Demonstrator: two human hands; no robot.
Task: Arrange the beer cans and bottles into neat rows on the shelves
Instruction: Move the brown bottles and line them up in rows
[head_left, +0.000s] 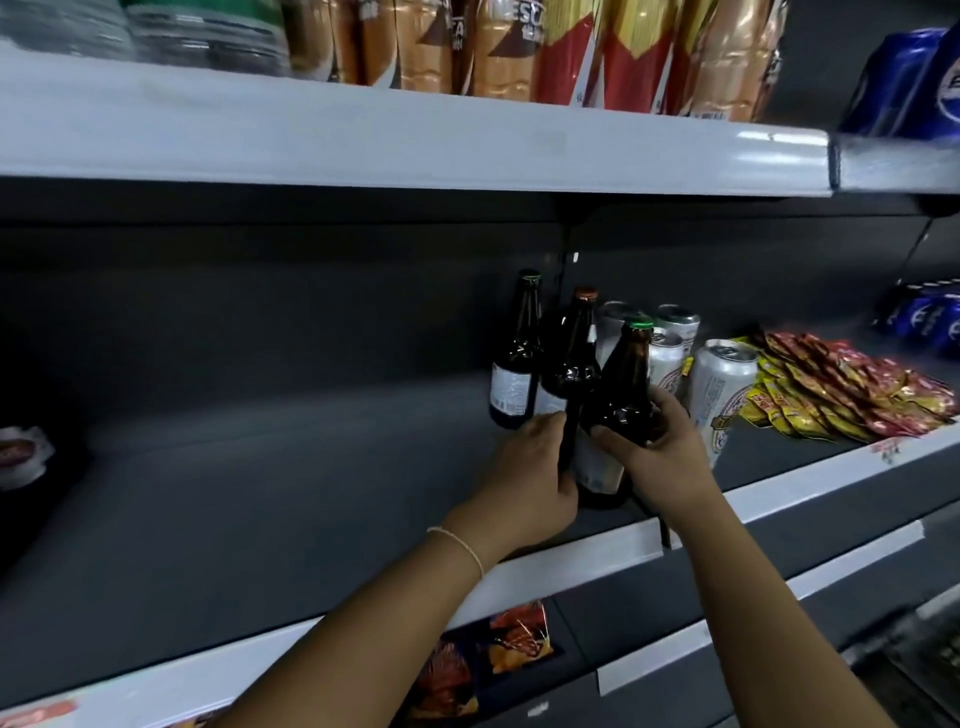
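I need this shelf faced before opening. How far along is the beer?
Done: little; one dark bottle stands at the back. In hand: the left hand grips the red-capped bottle, the right hand the green-capped bottle. Left: the white cans sit bunched beside the snack packets, not in rows.

Wide open shelf (260, 493) floor from nine o'clock of the bottles (571, 364); at three o'clock cans (722, 384) and snack packets (841, 395) crowd in; upper shelf (415, 145) caps the headroom.

Three bottles (571, 358) stand on the shelf (260, 493), cans (722, 395) just right, snack packets (852, 389) farther right.
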